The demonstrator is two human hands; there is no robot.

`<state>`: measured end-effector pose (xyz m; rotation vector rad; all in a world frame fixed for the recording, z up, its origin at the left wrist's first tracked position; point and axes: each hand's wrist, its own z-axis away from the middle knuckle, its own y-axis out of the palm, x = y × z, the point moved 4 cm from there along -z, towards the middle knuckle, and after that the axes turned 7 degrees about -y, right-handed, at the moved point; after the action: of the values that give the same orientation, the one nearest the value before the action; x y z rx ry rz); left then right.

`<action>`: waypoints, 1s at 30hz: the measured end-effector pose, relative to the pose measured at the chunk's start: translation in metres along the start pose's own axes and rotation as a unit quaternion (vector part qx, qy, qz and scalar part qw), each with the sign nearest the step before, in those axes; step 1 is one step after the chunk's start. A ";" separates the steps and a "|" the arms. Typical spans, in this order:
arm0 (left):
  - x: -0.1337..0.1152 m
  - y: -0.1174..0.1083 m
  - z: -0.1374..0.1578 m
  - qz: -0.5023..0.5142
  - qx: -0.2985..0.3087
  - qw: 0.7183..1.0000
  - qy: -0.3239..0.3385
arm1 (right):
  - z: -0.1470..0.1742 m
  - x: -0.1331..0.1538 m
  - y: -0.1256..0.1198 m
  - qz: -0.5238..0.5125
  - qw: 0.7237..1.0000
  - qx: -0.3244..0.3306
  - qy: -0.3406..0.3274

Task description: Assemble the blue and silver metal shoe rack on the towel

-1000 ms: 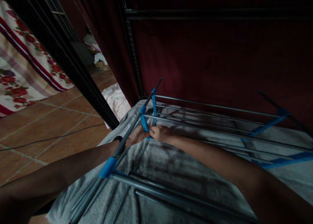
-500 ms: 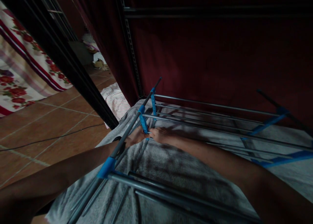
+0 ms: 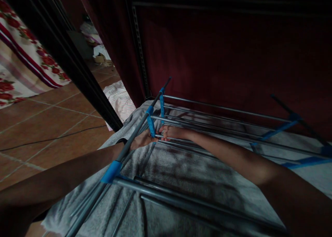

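A rack of grey metal tubes [image 3: 134, 133] with blue plastic joints lies across a grey blanket. On its left side a blue bracket [image 3: 150, 124] hangs down from the frame tube. My left hand [image 3: 142, 139] reaches behind that tube and is closed around the bracket's lower end. Just to its right, my right hand [image 3: 174, 132] has its fingers curled on a thin metal rod [image 3: 158, 136], close to where the rod meets the bracket. My fingers partly hide this joint, so whether the rod is seated in it cannot be seen.
The grey blanket [image 3: 166, 171] covers the surface below. A dark metal post [image 3: 85, 74] slants down at the left, and a maroon curtain [image 3: 220, 64] hangs behind. Beyond the post are a tiled floor [image 3: 62, 123] with a black cable [image 3: 57, 138] and a floral cloth [image 3: 33, 57].
My right hand has shifted slightly right along the rod, away from the bracket, baring the rod's end. My left hand stays at the bracket. The whole view has shifted a little.
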<state>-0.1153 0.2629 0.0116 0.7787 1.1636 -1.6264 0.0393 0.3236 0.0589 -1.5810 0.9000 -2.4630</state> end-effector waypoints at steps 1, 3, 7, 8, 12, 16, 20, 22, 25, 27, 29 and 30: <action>0.001 0.000 0.000 -0.002 0.009 1.000 0.005 | 0.005 -0.002 -0.003 -0.002 1.000 -0.011 0.006; 0.005 -0.002 0.000 -0.007 0.018 1.000 0.013 | 0.015 -0.007 -0.006 0.016 1.000 -0.012 0.025; 0.011 -0.004 -0.004 -0.015 0.019 1.000 0.013 | 0.034 -0.009 -0.005 0.120 0.992 -0.014 0.027; 0.013 -0.004 -0.004 -0.017 0.019 1.000 0.013 | 0.037 -0.008 -0.007 0.147 0.988 -0.032 0.021; 0.012 -0.003 -0.004 -0.022 0.021 0.999 0.019 | 0.042 0.002 -0.017 0.194 0.975 -0.109 -0.007; 0.008 -0.004 -0.002 -0.030 0.010 0.999 0.021 | 0.047 0.015 -0.021 0.195 0.974 -0.112 -0.037; 0.008 -0.003 -0.002 -0.043 0.005 0.999 0.022 | 0.053 0.022 -0.020 0.224 0.968 -0.112 -0.019; 0.010 -0.003 -0.003 -0.043 0.004 0.999 0.027 | 0.054 0.024 -0.019 0.223 0.967 -0.118 -0.020; 0.013 -0.003 -0.005 -0.040 0.008 0.999 0.033 | 0.053 0.024 -0.020 0.207 0.969 -0.130 -0.033; 0.015 -0.003 -0.006 -0.040 0.011 0.999 0.035 | 0.051 0.023 -0.021 0.187 0.972 -0.131 -0.050; 0.015 -0.004 -0.005 -0.043 0.006 0.998 0.036 | 0.050 0.022 -0.021 0.174 0.974 -0.128 -0.066; 0.013 -0.004 -0.004 -0.045 0.003 0.998 0.036 | 0.050 0.022 -0.021 0.174 0.974 -0.127 -0.067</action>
<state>-0.1239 0.2627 -0.0003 0.8050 1.2610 -1.6883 0.0769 0.3117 0.1022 -1.4809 1.3780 -2.0423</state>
